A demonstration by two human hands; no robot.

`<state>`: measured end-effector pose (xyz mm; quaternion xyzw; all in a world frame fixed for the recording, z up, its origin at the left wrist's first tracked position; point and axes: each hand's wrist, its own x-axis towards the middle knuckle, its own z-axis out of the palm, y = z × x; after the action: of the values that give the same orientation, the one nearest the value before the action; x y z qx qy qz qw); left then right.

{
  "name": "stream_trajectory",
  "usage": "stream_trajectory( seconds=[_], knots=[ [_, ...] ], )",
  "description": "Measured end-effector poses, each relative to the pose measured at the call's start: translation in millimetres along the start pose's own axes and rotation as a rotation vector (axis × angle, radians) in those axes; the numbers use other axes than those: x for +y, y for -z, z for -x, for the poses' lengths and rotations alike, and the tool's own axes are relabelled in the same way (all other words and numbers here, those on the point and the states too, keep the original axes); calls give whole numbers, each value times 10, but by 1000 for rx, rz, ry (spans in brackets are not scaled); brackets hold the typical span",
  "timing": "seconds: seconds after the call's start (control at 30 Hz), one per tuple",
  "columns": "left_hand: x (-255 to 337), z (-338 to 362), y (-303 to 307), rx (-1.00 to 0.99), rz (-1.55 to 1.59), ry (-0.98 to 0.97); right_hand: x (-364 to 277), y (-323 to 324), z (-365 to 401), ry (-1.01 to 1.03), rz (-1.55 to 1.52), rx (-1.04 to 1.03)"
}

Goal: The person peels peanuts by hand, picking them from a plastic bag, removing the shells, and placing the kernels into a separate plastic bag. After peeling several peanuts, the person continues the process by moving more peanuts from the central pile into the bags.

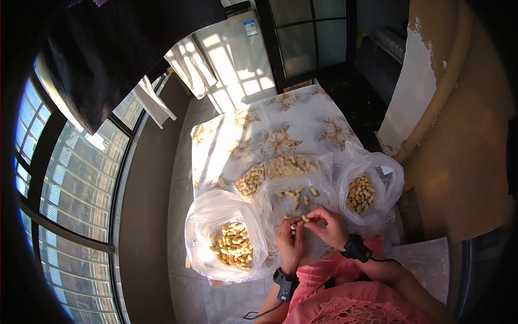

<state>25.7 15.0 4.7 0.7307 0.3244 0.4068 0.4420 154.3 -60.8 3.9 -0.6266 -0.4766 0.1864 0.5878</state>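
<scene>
Both of my hands meet over the near edge of the middle plastic bag. My left hand (290,241) is closed, with a few peanuts (293,228) at its fingers. My right hand (328,227) pinches a single peanut (306,218) between thumb and fingertip, close to the left fingertips. Just beyond the hands, several loose peanuts (297,198) lie on the clear middle bag (264,202). An open bag (199,216) at the left holds a pile of peanuts (233,245). Another open bag (391,186) at the right holds more peanuts (361,194).
A long heap of peanuts in clear plastic (248,183) lies behind the middle bag. A flowered cloth covers the table (278,141). Windows (81,178) line the left side, a brown panel (458,162) stands at the right, and dark cloth (124,48) hangs at the upper left.
</scene>
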Motion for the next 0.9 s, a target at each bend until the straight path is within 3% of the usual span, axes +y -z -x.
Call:
stream_trajectory(
  seconds=[0.43,0.7,0.9],
  knots=[
    [52,-15,-2,8,31,-13,-18,17,10,-61,-53,-44],
    [-1,-4,18,-30,77,21,23,10,8,-192,-309,-59],
    [30,-12,29,-14,66,13,-53,57,-10,-170,-161,-141]
  ],
)
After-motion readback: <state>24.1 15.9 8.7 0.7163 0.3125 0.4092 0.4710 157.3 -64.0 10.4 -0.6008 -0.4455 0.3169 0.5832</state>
